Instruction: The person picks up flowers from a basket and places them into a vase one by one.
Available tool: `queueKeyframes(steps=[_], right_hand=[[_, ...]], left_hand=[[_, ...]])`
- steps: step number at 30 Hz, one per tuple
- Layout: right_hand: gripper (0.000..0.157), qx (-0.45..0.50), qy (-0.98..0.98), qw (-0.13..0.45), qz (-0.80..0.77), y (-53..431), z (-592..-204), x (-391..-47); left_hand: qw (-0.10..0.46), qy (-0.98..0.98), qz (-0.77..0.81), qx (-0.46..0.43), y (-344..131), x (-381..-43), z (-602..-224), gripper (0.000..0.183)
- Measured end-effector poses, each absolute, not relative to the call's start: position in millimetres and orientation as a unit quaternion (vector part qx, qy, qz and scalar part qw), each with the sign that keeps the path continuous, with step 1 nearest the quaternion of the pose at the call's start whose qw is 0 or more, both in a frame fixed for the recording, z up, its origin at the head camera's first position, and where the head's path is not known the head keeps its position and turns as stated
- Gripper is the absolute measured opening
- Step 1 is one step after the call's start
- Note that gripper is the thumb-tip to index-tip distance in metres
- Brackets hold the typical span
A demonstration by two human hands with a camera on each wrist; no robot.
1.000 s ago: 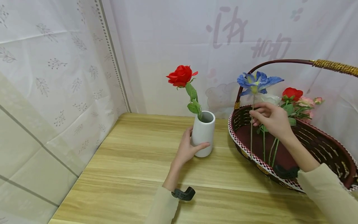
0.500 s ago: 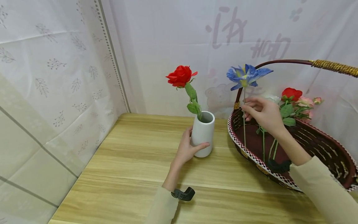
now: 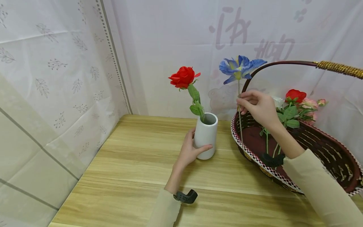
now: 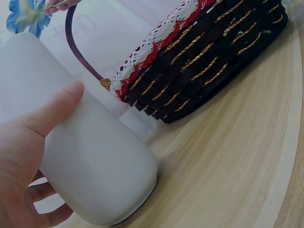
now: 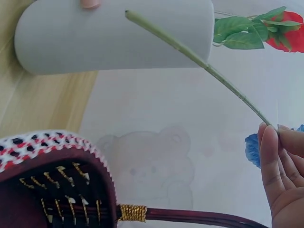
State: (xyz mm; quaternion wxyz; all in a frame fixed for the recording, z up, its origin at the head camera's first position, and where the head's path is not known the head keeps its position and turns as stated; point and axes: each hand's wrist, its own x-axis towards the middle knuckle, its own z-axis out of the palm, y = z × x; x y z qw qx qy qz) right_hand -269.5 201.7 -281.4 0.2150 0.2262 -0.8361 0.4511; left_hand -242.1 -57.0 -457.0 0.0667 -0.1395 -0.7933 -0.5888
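A white cylindrical vase [image 3: 206,138] stands upright on the wooden table, holding a red rose [image 3: 183,77] that leans left out of its mouth. My left hand [image 3: 191,149] grips the vase low on its left side, thumb across the front; the left wrist view shows the fingers wrapping behind it. My right hand [image 3: 259,108] pinches the stem of a blue artificial flower [image 3: 239,67] between thumb and fingertips. Its bloom points up, and its long green stem [image 5: 204,64] hangs down over the near-left part of the basket. In the right wrist view the stem's lower end overlaps the vase.
A dark woven basket [image 3: 256,160] with white-and-red lace trim and a tall arched handle [image 3: 286,62] stands at the right. Inside it lie another red rose [image 3: 296,95], a white flower [image 3: 278,101] and pink flowers [image 3: 309,103]. Printed curtains hang behind and at the left.
My right hand has moved left and slightly up with the blue flower, from over the basket's middle to its left rim. My left hand and the vase have stayed in place.
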Motion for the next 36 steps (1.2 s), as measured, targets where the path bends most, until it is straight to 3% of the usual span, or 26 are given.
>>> queueKeyframes(steps=[36], right_hand=[[0.027,0.223,-0.805,0.228,0.500,151.5,-236.9,-283.9]], left_hand=[[0.072,-0.794,-0.586,-0.148,-57.7,-244.1,-457.7,0.092]])
